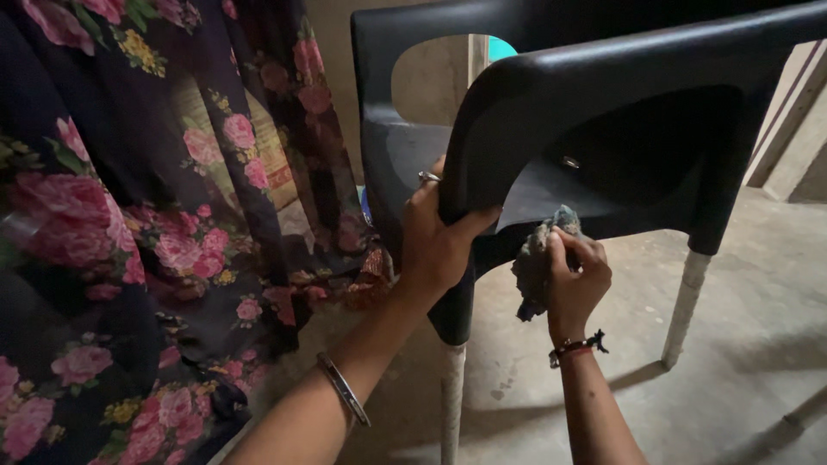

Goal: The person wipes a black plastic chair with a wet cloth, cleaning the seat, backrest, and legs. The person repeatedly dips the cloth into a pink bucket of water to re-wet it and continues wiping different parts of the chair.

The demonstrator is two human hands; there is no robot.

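Rag (536, 267) | bunched in right hand (575, 280) fingers | against chair (603, 129)

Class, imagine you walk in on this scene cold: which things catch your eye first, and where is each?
The black plastic chair fills the upper right, with pale legs on the bare concrete floor. At centre, the left hand grips the chair's front edge while the right hand presses a crumpled grey cloth against its underside. Dark fabric with pink roses hangs down the whole left side.
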